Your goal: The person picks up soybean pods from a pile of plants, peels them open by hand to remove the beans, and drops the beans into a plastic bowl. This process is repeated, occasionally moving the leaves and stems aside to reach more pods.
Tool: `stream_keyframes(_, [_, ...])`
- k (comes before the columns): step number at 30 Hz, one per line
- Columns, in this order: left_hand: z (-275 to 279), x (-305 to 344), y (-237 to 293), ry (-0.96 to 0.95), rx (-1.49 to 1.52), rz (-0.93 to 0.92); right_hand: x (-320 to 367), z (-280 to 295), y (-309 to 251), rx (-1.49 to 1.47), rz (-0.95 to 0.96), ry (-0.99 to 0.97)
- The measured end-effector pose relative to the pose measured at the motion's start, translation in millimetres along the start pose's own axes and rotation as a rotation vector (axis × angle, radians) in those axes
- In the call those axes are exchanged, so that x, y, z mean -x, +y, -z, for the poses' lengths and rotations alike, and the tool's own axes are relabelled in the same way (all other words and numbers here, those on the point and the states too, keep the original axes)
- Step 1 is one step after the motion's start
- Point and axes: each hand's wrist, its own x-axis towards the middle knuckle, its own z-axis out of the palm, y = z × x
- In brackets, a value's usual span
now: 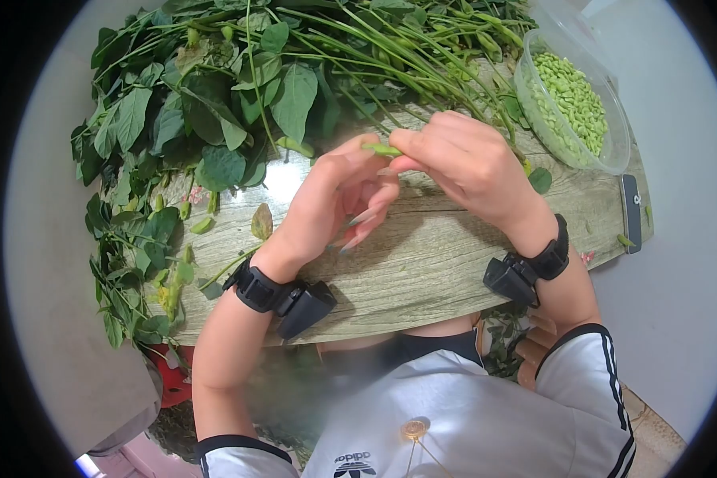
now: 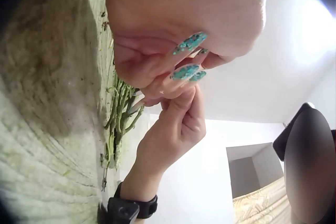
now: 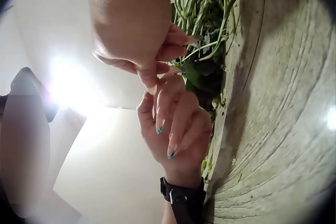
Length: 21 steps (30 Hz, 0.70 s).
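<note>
Along the far and left sides of the tabletop (image 1: 422, 263), leafy stalks (image 1: 295, 95) are heaped, and a few loose pods (image 1: 202, 225) are scattered at their left. By the left hand (image 1: 334, 195), one end of a green pod (image 1: 382, 149) is pinched between thumb and fingertip; the remaining fingers are loosely bent and nothing is gripped by them. The pod is held up off the tabletop, between the two hands, near the edge of the stalks (which way its seam is turned cannot be made out). By the right hand (image 1: 466, 163), the other end is grasped between thumb and fingers. For the shelling that seems to be in hand, the left pinch is best kept steady and light, while the seam is pressed and parted with the right thumb, so that the beans are eased out rather than crushed. Long nails should be kept flat to the shell, lest beans be nicked. Farther right, green beans (image 1: 573, 99) are gathered in a clear bowl (image 1: 616, 139); spills are best avoided if the pod is emptied directly over it
</note>
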Motion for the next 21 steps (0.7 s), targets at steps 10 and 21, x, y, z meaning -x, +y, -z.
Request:
stream_keyframes(10, [-5.8,0.4,0.4,0.1,0.063,0.036,3.4,-1.9,1.2,0.076,-0.005,-0.085])
stream_keyframes(21, [-12.0,3.5,0.9,0.251,-0.318,-0.021,3.3,-16.9,-20.0,-0.369,-0.511,0.016])
